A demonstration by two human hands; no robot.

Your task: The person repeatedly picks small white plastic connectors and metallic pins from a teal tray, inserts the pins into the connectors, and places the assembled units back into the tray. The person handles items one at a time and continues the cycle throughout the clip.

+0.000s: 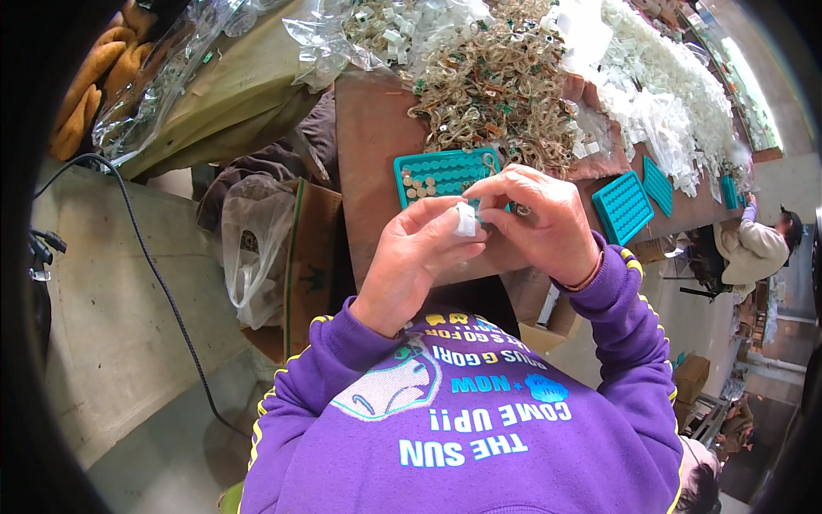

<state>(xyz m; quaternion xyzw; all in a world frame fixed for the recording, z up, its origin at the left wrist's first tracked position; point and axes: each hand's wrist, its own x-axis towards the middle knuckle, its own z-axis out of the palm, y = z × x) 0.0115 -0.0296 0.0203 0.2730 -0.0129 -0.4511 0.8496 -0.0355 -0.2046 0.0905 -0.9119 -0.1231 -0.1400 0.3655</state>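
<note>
Between the thumb and fingers of my left hand (415,261) is a small white plastic piece (465,220), held up over the near edge of the table. My right hand (544,214) is closed in a pinch right beside that piece, its fingertips almost touching it. Whatever the right fingers pinch is too small to make out. Just beyond both hands lies a teal ridged tray (407,163), partly covered by them. Several small round tan discs (419,187) sit in its left part.
A heap of tangled beige loops (497,94) with green bits covers the brown table (368,128) behind the tray. White pieces (659,103) are piled at far right, near more teal trays (622,208). A cardboard box (317,257) and plastic bag (261,240) stand left; another person (749,253) sits right.
</note>
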